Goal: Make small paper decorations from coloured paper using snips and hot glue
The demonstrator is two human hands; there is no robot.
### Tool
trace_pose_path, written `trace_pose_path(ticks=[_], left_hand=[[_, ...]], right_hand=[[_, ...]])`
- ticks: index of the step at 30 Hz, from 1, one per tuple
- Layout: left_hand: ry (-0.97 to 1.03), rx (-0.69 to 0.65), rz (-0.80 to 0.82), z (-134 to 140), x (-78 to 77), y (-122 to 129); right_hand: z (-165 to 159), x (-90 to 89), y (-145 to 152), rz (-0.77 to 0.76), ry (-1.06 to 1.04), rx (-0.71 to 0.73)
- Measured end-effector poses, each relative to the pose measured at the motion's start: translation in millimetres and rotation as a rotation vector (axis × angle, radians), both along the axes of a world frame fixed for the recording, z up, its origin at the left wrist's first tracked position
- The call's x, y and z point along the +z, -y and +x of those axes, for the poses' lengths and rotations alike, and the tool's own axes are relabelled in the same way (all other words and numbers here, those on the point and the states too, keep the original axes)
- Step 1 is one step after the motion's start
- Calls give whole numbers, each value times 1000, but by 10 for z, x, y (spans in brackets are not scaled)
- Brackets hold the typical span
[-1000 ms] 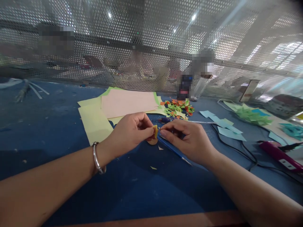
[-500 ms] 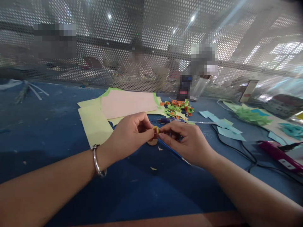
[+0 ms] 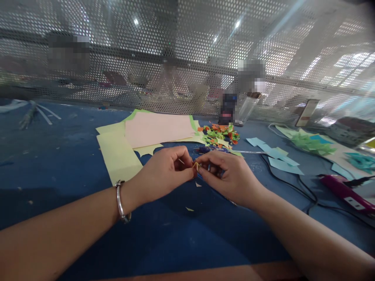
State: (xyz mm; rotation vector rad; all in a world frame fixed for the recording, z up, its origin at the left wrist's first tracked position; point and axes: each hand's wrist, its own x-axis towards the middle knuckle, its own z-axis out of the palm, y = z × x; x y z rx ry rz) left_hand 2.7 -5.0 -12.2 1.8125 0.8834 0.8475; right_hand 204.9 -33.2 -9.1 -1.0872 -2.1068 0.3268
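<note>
Between the fingertips of both hands is a small folded piece of yellow paper (image 3: 196, 166). My left hand (image 3: 164, 171), with a silver bangle at the wrist, pinches it from the left. From the right, my right hand (image 3: 231, 173) pinches its other side with thumb and forefinger. A thin blue stick (image 3: 215, 190) lies on the table, mostly covered by my right hand. Just below the fingertips lie small pale paper scraps (image 3: 190, 209).
Pink and yellow sheets (image 3: 158, 127) lie beyond my hands, beside a heap of green and orange cuttings (image 3: 221, 134). Light blue paper pieces (image 3: 281, 156), black cables (image 3: 304, 187) and a magenta power strip (image 3: 348, 193) are at right. A perforated metal screen (image 3: 131, 50) stands behind.
Both hands have come down slightly and closer together, turning the yellow paper piece. The round tan shape below the fingers no longer shows, and more of the blue stick is covered.
</note>
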Motion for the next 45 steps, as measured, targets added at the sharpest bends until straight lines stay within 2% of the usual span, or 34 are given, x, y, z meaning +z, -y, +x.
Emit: trace_pose_path(ticks=[5,9,12,33,42,45], left_hand=[[86,-97,-145,-8,31,-22],[168,-126,-317,-33,108,-41],[182,-143,-372,-45,140,-44],[120,-158,-332,-70,168,-62],[65,-111,-157,-38,135,-38],[60,-101,-146,-32,137,-41]], right_hand=[[14,2,-10,-8,5,13],[31,13,-11,-16,-4,3],[37,24,-4,-32,-14,5],[44,56,12,-48,-19,82],[33,47,-2,-50,-2,78],[36,37,-5,-42,-1,84]])
